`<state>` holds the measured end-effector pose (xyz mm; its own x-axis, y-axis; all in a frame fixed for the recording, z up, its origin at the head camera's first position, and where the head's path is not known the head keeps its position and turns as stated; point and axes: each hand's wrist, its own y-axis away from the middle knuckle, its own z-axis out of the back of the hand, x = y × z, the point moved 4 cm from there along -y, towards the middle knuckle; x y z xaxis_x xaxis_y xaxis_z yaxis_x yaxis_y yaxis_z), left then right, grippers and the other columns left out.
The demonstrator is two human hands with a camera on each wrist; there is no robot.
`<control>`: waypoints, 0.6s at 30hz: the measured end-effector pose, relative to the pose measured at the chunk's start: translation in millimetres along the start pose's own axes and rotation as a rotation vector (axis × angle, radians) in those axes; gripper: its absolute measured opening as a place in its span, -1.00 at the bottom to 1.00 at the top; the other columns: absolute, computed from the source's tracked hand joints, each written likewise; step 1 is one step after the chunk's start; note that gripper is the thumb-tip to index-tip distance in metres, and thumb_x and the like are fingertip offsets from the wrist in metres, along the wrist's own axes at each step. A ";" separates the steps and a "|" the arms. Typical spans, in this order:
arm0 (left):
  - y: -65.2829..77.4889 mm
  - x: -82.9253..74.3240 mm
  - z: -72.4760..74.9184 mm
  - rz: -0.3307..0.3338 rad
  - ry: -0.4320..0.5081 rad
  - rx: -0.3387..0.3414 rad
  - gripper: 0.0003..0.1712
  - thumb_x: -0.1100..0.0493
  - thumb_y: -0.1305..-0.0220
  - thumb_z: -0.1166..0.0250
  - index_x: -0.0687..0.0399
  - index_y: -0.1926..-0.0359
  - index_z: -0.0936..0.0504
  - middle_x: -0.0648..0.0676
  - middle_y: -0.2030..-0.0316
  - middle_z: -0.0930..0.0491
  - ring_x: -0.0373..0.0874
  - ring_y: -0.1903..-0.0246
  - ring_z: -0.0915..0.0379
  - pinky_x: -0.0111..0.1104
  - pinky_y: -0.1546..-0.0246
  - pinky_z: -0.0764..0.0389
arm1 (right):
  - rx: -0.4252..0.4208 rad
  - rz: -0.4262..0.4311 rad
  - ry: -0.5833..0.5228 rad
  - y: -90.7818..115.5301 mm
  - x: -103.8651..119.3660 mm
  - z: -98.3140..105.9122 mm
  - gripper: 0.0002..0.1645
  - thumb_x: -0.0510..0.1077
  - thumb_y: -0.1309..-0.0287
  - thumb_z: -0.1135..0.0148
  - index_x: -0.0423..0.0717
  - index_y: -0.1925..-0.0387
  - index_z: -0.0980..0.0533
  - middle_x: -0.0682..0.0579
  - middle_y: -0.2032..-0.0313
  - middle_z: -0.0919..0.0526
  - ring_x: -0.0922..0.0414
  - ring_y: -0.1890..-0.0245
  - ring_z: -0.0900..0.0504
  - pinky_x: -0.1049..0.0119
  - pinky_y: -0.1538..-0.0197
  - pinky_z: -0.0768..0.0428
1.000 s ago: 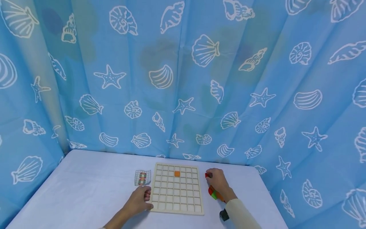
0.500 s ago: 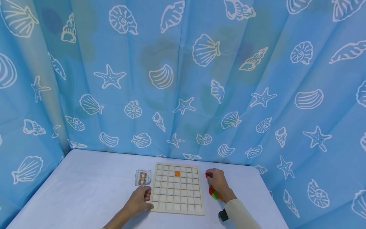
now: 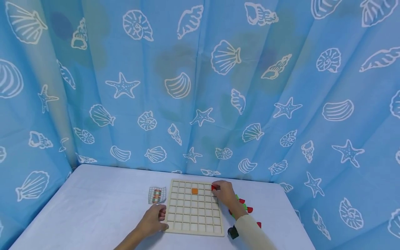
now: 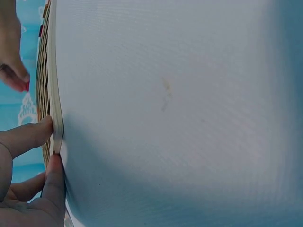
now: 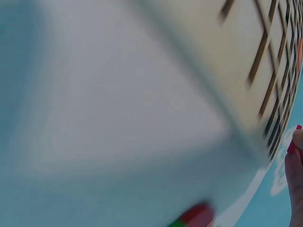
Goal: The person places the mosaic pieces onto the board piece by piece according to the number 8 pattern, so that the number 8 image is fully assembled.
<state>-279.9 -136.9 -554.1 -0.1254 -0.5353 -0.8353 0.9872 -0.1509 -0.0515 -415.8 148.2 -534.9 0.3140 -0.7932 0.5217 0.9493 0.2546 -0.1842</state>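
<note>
Evidently, the step in hand was a placing step: one red piece [image 3: 214, 188], pinched between thumb and fingers of the right hand [image 3: 225, 193], held above the far right corner of the board [image 3: 193, 233]. Board: pale, gridded, flat on the desk [image 3: 103, 205]; one orange tile [image 3: 195, 191] seated in its far part. Left hand [image 3: 152, 220]: thumb and forefinger set apart, touching the board's left edge near the near corner, not closed round it; probably a steadying touch. Next move, as judged: the red piece lowered into a cell, its straight sides squared to the ridges, then released; which cell could not be told. Card [image 3: 157, 195]: one, left of the board, gridded, with a red, green and orange pattern. Loose stock, right of the board, partly behind the forearm: several red and green pieces [image 3: 249, 210], count uncertain; a dark piece [image 3: 233, 232], nearer. Curtain [image 3: 200, 86]: blue, white shells and starfish. Brands, labels, writing: none readable.
</note>
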 end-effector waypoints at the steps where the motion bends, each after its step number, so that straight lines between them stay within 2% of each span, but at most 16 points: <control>1: -0.3 0.6 -0.3 0.002 0.003 0.002 -0.22 0.44 0.29 -0.55 0.60 -0.05 -0.43 0.09 0.27 -0.44 -0.12 0.27 -0.46 -0.34 0.19 -0.61 | 0.007 0.011 -0.006 -1.0 4.4 -2.6 -0.65 -0.27 -0.09 -0.39 -0.22 0.03 -0.64 -0.01 0.20 -0.68 0.07 0.15 -0.62 0.15 0.02 -0.64; 7: -0.8 1.8 -1.7 -0.003 -0.016 0.004 -0.21 0.42 0.28 -0.55 0.59 -0.06 -0.44 0.08 0.27 -0.44 -0.13 0.26 -0.45 -0.34 0.17 -0.60 | 0.018 0.090 -0.032 -4.7 24.7 -17.0 -0.68 -0.29 -0.10 -0.37 -0.23 0.06 -0.65 -0.03 0.20 -0.68 0.08 0.18 -0.63 0.17 0.07 -0.66; 13: -0.6 1.4 -1.3 0.000 0.012 0.015 -0.21 0.44 0.29 -0.54 0.61 -0.06 -0.42 0.10 0.26 -0.44 -0.11 0.26 -0.45 -0.31 0.17 -0.61 | 0.040 0.157 -0.046 -4.1 32.6 -26.5 -0.72 -0.32 -0.13 -0.33 -0.24 0.08 -0.66 -0.03 0.22 -0.68 0.08 0.19 -0.61 0.18 0.11 -0.66; 18: -0.9 1.5 -0.9 0.002 0.020 0.022 -0.21 0.44 0.28 -0.53 0.61 -0.06 -0.42 0.10 0.26 -0.44 -0.12 0.26 -0.45 -0.31 0.17 -0.60 | 0.062 0.157 -0.030 -4.9 35.5 -30.9 -0.70 -0.32 -0.12 -0.34 -0.23 0.07 -0.66 -0.03 0.21 -0.69 0.11 0.20 -0.61 0.20 0.10 -0.66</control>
<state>-280.8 -136.8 -555.8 -0.1216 -0.5189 -0.8461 0.9849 -0.1689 -0.0380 -409.7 101.7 -541.2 0.4578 -0.7246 0.5152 0.8873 0.4085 -0.2139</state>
